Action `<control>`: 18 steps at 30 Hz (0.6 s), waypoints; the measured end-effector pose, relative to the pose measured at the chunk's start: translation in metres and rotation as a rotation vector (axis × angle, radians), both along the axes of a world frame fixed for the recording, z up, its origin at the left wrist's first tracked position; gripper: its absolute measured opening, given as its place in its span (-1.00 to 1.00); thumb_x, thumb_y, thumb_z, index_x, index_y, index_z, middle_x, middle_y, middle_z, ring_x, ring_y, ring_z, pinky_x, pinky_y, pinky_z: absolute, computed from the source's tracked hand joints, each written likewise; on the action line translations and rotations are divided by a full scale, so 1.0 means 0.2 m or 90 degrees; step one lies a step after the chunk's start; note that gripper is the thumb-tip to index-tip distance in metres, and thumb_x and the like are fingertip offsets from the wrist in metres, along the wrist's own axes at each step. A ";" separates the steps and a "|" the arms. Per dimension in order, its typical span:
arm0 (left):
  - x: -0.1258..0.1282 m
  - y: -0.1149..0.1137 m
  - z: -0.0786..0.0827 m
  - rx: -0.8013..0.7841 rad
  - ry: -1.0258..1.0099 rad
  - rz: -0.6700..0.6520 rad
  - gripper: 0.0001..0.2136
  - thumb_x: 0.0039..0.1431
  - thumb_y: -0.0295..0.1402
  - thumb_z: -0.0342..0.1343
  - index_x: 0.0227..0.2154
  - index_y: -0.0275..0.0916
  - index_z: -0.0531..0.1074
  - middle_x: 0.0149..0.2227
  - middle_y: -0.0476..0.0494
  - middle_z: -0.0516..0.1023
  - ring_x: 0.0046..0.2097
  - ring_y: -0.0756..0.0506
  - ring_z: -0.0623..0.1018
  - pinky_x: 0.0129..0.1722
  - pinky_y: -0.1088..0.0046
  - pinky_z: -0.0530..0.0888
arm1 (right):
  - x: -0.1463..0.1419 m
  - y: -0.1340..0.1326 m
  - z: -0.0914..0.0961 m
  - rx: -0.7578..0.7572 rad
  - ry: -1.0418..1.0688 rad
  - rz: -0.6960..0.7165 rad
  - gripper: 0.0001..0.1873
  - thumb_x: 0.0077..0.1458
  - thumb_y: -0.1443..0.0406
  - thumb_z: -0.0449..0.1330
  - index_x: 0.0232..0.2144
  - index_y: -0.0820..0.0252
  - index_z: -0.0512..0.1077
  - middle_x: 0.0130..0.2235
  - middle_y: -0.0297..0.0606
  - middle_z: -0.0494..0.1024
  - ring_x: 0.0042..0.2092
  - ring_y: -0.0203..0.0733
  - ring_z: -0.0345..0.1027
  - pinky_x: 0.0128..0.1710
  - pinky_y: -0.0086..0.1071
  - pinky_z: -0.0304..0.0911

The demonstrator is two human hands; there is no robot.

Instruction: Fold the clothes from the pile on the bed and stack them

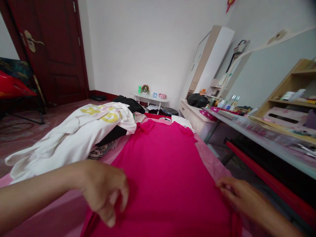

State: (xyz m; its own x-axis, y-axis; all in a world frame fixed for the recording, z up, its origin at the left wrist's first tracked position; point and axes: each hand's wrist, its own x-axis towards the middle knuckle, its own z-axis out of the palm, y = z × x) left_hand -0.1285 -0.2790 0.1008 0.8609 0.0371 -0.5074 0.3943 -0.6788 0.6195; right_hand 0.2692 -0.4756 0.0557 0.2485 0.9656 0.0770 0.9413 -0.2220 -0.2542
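Note:
A bright pink shirt (163,171) lies spread flat on the pink bed (209,158), its collar at the far end. My left hand (103,192) hovers over the shirt's near left side, fingers curled loosely with nothing visible in them. My right hand (237,194) rests at the shirt's near right edge, fingers pinched on the fabric. A white garment with yellow letters (74,131) is heaped to the left of the shirt, on top of dark and striped clothes.
A grey desk (271,144) with bottles and papers runs along the right, a wooden shelf (291,98) behind it. A white low table (150,97) stands by the far wall. A dark red door (54,49) is at the back left.

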 end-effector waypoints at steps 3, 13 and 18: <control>0.26 0.10 0.00 0.058 -0.136 0.023 -0.65 0.09 -0.25 0.14 -0.04 -0.19 0.46 -0.14 -0.14 0.58 -0.16 -0.10 0.55 -0.18 0.47 0.44 | -0.04 0.29 -0.01 0.047 0.008 0.056 -0.77 0.03 0.26 0.05 -0.33 0.08 0.50 -0.23 -0.24 0.58 -0.16 -0.12 0.46 -0.13 -0.32 0.31; 0.79 0.39 -0.53 0.436 -0.316 0.230 -0.39 0.24 0.08 -0.30 0.25 -0.13 0.07 0.33 -0.26 -0.06 0.33 -0.31 -0.09 0.23 -0.04 -0.12 | 0.07 1.08 -0.28 0.149 -0.025 0.158 -0.69 0.08 0.26 0.12 -0.11 0.16 0.46 0.00 -0.09 0.47 0.07 -0.08 0.30 0.11 -0.23 0.16; 0.79 0.40 -0.55 0.416 -0.320 0.245 -0.37 0.22 0.11 -0.34 0.26 -0.08 0.06 0.34 -0.21 -0.07 0.33 -0.31 -0.10 0.23 -0.06 -0.14 | 0.30 1.32 -0.28 0.111 -0.061 0.137 -0.63 0.10 0.20 0.10 -0.08 0.23 0.46 -0.01 -0.06 0.48 0.03 -0.09 0.33 0.08 -0.18 0.15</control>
State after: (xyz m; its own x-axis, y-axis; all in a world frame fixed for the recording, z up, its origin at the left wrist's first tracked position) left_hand 0.0294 -0.1986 -0.0100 0.8439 0.5157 0.1479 0.4533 -0.8328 0.3177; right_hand 0.3294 -0.2114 0.0006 0.0235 0.9655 0.2595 0.9836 0.0241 -0.1790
